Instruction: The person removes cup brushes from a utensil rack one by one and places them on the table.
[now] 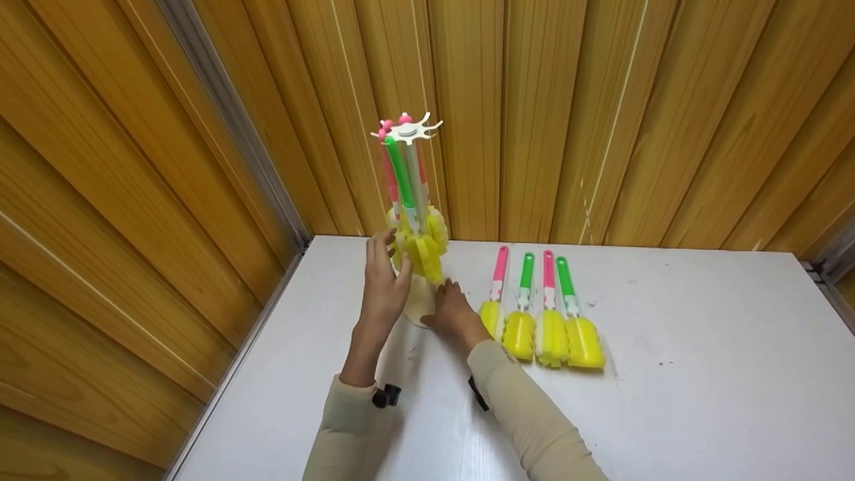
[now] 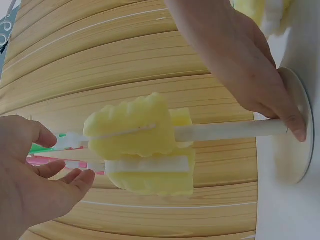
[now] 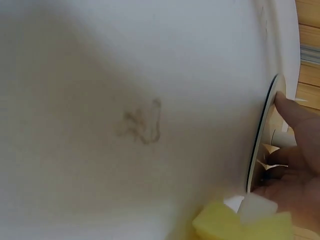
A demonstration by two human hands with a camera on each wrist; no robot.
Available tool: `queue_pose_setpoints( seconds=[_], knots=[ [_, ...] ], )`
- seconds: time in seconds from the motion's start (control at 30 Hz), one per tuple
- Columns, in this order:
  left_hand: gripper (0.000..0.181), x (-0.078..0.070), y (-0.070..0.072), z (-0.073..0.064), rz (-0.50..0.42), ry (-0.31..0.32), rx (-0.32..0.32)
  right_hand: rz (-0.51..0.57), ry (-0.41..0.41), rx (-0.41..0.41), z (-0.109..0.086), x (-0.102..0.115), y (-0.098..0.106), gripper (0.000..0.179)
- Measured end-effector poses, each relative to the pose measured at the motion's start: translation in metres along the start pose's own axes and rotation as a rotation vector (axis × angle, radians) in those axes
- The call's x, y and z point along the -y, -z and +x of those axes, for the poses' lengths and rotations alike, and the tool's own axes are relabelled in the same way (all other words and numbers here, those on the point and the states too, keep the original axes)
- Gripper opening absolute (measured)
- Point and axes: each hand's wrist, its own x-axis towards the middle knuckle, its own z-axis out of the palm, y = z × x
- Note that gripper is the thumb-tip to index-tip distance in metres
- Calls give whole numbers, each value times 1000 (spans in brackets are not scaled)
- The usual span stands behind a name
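A white brush stand with a spoked hook top (image 1: 409, 132) and a round base (image 1: 417, 304) stands upright on the table. Sponge brushes with pink and green handles hang around its pole (image 2: 230, 131), their yellow sponge heads (image 1: 422, 254) downward. My left hand (image 1: 387, 274) is at the left of these brushes, fingers relaxed and apart; whether the fingertips touch a handle is hard to tell. Low down, my right hand (image 1: 457, 310) holds the base, thumb on its upper face and the other fingers bent near the pole in the right wrist view.
Several more sponge brushes lie in a row right of the stand, among them a pink-handled brush (image 1: 499, 274) and a green-handled brush (image 1: 566, 280). The white table (image 1: 701, 374) meets a wood-panelled wall (image 1: 534, 120) behind. A metal frame edge (image 1: 267, 294) runs along the left.
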Motion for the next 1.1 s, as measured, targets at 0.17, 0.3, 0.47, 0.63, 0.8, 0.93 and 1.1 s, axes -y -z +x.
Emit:
queue_pose_setpoints(
  seconds=[0.17,0.3,0.47,0.63,0.8,0.93,1.1],
  knots=[
    [47,-2,-1,8,-24,-3,24,-15,21,21,1,-3,1,92],
    [48,-1,-3,14,-14,2,27,-11,27,24,0,-5,2,92],
    [47,2,-4,17,26,-26,33,-15,31,22,-1,-4,1,92],
    [48,3,-6,18,56,-45,31,-18,25,22,-1,-2,-1,92],
    [49,0,-8,21,37,-27,4,4,43,20,-2,1,0,93],
    [50,-3,-11,22,37,-19,-2,33,53,0,-4,0,1,92],
    [51,-5,-18,21,42,-20,25,103,46,-23,-7,-4,-1,90]
  ],
)
